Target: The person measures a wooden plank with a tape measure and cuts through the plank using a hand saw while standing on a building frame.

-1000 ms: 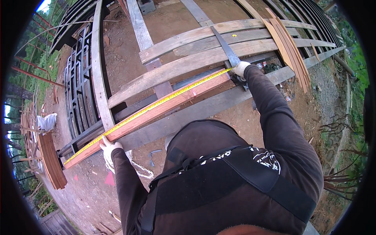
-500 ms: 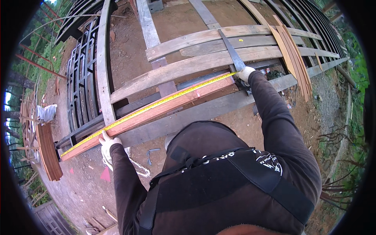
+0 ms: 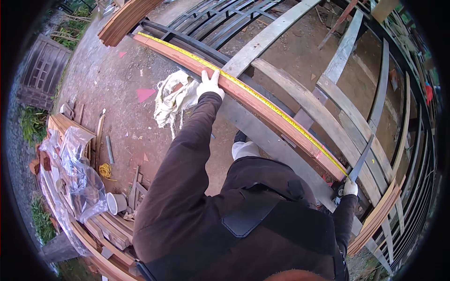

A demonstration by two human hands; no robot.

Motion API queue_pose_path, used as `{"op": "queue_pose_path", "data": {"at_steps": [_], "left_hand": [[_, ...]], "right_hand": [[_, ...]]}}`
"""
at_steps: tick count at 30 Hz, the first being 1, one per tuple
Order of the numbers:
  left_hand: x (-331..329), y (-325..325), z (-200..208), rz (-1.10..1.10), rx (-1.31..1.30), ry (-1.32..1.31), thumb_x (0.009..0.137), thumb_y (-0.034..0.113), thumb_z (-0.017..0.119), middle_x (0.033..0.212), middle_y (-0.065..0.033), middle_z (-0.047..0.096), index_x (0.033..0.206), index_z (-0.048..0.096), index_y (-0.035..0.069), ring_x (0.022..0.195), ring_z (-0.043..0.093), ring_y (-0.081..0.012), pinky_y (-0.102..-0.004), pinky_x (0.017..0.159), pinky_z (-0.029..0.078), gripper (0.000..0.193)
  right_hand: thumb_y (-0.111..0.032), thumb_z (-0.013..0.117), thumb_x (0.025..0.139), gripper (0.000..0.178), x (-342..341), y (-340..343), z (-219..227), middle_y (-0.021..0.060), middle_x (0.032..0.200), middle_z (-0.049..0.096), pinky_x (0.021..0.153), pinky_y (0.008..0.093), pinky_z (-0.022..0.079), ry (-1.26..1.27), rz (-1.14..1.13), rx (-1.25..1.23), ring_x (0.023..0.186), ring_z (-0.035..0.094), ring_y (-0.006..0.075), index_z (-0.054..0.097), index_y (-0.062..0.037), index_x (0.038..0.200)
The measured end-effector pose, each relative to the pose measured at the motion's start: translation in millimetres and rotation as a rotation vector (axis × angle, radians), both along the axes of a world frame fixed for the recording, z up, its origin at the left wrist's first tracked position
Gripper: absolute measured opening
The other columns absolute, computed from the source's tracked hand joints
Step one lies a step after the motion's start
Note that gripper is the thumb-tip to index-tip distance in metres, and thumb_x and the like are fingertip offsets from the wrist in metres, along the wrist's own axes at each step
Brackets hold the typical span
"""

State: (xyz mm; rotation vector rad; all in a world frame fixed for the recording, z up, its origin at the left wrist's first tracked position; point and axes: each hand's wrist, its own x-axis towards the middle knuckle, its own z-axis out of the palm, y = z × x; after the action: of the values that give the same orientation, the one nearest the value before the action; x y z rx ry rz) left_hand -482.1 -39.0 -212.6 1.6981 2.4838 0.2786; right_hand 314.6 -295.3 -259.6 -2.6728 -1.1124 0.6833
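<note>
A yellow tape measure point(image 3: 262, 99) is stretched along a long reddish timber point(image 3: 243, 98) lying across the frame. My left hand point(image 3: 209, 86), in a white glove, rests on the timber at the tape's edge with fingers apart. At the timber's right end, my gloved right hand point(image 3: 350, 188) is closed where the tape runs in; the tape case is hidden. A handsaw blade point(image 3: 362, 159) extends from beside that hand over the grey planks; its handle cannot be made out. A reddish mark crosses the timber near its right end.
Grey planks point(image 3: 318, 110) and dark metal grilles point(image 3: 225, 21) lie beyond the timber. Stacked brown boards point(image 3: 123, 21) stand at its far left end. White cloth point(image 3: 174, 97) lies on the ground. Plastic-covered timber point(image 3: 79, 164) and a white bucket point(image 3: 116, 203) are at lower left.
The view has swung left, bringing the covered timber and bucket into sight. Both hands keep their places at the timber and tape, the left fingers resting on it.
</note>
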Motion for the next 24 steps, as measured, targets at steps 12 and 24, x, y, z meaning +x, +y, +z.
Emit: {"op": "queue_pose_path", "data": {"at_steps": [12, 24], "left_hand": [[-65.2, 22.9, -23.2, 0.03, 0.414, -0.201, 0.089, 0.019, 0.064, 0.14, -0.0201, 0.067, 0.124, 0.073, 0.008, 0.129, 0.064, -0.0374, -0.0452, 0.114, 0.049, 0.039], [-112.5, 69.4, 29.1, -0.307, 0.34, 0.041, 0.089, 0.028, 0.069, 0.121, -0.0109, 0.076, 0.121, 0.079, 0.023, 0.122, 0.067, -0.0347, -0.0504, 0.109, 0.049, 0.034]], "right_hand": [[-0.035, 0.064, 0.103, 0.041, -21.8, 16.0, 24.3, 0.0205, 0.091, 0.078, 0.075, 0.0421, 0.054, 0.01, -0.031, -0.073, 0.082, 0.073, 0.0276, 0.078, 0.0028, 0.108], [-0.043, 0.051, 0.108, 0.05, 5.7, 11.0, 21.2, 0.0231, 0.104, 0.079, 0.084, 0.0499, 0.054, -0.212, 0.332, -0.406, 0.099, 0.075, 0.0385, 0.079, -0.0011, 0.112]]}}
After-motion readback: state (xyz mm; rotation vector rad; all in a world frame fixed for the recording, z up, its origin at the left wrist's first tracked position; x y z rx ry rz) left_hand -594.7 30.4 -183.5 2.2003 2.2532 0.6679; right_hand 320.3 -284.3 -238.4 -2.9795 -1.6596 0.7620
